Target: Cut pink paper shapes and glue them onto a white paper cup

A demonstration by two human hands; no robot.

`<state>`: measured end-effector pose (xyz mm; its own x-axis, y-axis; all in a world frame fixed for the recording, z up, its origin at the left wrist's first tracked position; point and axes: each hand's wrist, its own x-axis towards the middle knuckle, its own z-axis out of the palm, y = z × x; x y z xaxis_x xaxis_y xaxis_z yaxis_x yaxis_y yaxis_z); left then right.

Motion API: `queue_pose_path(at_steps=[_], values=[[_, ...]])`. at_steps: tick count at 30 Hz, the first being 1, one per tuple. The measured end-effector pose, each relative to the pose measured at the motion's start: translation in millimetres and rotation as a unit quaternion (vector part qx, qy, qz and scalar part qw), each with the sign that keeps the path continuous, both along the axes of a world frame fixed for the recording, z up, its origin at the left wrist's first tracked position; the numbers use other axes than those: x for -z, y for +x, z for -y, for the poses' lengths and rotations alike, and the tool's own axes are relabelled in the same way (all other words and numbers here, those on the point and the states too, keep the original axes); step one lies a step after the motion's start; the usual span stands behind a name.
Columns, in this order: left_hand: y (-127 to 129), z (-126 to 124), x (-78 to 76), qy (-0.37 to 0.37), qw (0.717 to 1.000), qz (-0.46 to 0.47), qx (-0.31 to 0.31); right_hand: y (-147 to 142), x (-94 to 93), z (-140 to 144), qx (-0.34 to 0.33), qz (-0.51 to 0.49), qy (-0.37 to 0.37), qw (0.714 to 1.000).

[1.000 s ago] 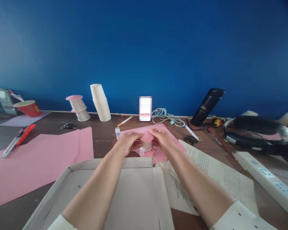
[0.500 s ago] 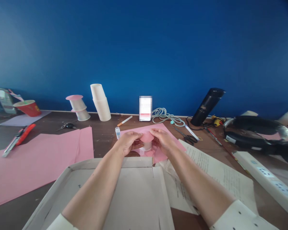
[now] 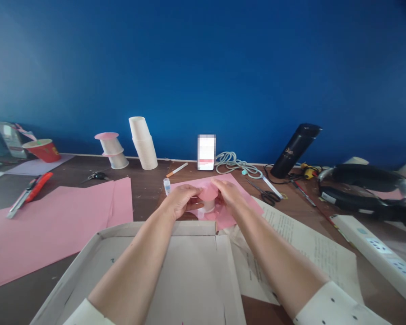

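Observation:
A pink paper disc (image 3: 208, 192) rests on or just over the end of a white paper cup (image 3: 209, 206). My left hand (image 3: 182, 201) pinches the disc's left edge between thumb and fingers. On the other side my right hand (image 3: 229, 194) grips its right edge, with some fingers hidden behind. Beneath them lies a sheet of pink paper (image 3: 246, 198). Just left of the sheet stands a small clear bottle (image 3: 167, 186). Scissors (image 3: 269, 196) lie to the right.
A cardboard box lid (image 3: 196, 275) lies under my forearms. Farther back stand cups with pink discs (image 3: 117, 153), stacked white cups (image 3: 144, 146), a phone (image 3: 206, 153) and a black flask (image 3: 294, 151). A red utility knife (image 3: 32, 192) and power strip (image 3: 375, 253) flank the sides.
The pink disc shows a little more of its face and my fingers have shifted slightly along its edge. The whole view has moved slightly; the other things stay put.

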<state>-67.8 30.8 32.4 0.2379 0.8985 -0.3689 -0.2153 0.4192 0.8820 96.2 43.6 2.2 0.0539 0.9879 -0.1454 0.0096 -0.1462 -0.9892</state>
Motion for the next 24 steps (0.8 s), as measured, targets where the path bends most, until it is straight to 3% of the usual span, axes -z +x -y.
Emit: queue_pose_path(at_steps=[19, 22, 24], values=[[-2.0, 3.0, -5.3, 0.011, 1.000, -0.018, 0.012, -1.3, -1.2, 3.4, -0.040, -0.030, -0.002, 0.999], [-3.8, 2.6, -6.5, 0.055, 0.994, -0.095, -0.010, -2.1, 0.7, 4.4, -0.043, -0.027, 0.005, 0.999], [-5.1, 1.9, -6.3, 0.124, 0.971, -0.195, -0.060, -1.1, 2.1, 3.5, -0.036, -0.017, 0.005, 0.999]])
